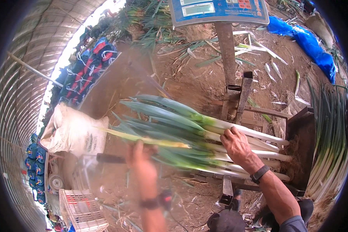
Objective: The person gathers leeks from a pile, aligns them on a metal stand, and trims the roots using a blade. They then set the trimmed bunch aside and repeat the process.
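Observation:
A bunch of long green onions (pixel 168 119) lies across a metal stand (pixel 230 98), white stalks to the right and green leaves to the left. Their roots reach a dark metal end plate (pixel 301 145). My right hand (pixel 235 142) presses on and grips the white stalks near the middle. Blurred by motion, my left hand (pixel 140 155) is over the leaf end and holds a loose yellowed leaf (pixel 150 141) between thumb and fingers. What the left fingers touch beneath that leaf is hard to tell.
A blue digital scale head (pixel 220 11) stands on a post beyond the stand. More onions (pixel 333 130) lie at the right. At the left are a white woven sack (pixel 75 130) and a plastic crate (pixel 82 210). Blue plastic (pixel 310 43) and leaf scraps lie on the dirt floor.

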The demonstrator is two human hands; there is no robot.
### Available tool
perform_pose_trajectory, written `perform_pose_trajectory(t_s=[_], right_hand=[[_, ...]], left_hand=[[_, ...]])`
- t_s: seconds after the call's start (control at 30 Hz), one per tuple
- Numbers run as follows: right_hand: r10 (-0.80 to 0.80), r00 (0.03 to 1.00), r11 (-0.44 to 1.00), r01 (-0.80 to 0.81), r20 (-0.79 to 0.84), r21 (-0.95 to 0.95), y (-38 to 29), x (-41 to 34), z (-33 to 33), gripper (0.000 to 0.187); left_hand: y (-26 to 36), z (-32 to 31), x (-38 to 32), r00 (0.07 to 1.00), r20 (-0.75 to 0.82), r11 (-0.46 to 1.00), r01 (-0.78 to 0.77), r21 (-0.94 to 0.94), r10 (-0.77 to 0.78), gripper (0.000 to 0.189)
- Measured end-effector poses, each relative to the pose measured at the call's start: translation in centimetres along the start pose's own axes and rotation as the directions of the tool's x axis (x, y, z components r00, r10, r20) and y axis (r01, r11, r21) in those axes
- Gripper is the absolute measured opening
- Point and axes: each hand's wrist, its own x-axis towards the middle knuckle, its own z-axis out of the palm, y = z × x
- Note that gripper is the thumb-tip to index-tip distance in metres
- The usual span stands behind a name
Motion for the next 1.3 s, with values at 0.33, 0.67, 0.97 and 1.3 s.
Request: perform_pose_trajectory(t_s=[0.33, 0.67, 0.97, 1.3], right_hand=[[0.031, 0.997, 0.999, -0.028, 0.073, -0.043, 0.4, -0.1, -0.4, 0.023], [-0.046, 0.993, 0.992, 0.058, 0.109, -0.112, 0.7, 0.6, -1.1, 0.019], [-0.077, 0.995, 0.979, 0.062, 0.066, 0.196, 2.2, 2.1, -3.0, 0.014], [-0.025, 0.998, 0.96, 0.007, 0.061, 0.279, 2.4, 1.2, -4.0, 0.028]], left_hand=[[-0.1, -0.7, -3.9, 0.992, -0.099, 0.997, 0.081, 0.017, -0.079, 0.019], [-4.2, -21.2, -15.2, 0.924, -0.339, 0.679, 0.363, 0.638, -0.176, 0.022], [-13.9, -27.7, -19.9, 0.922, -0.167, 0.618, 0.36, 0.699, -0.349, 0.035], [-7.1, -8.9, -13.5, 0.914, 0.087, 0.731, 0.257, 0.632, -0.396, 0.033]])
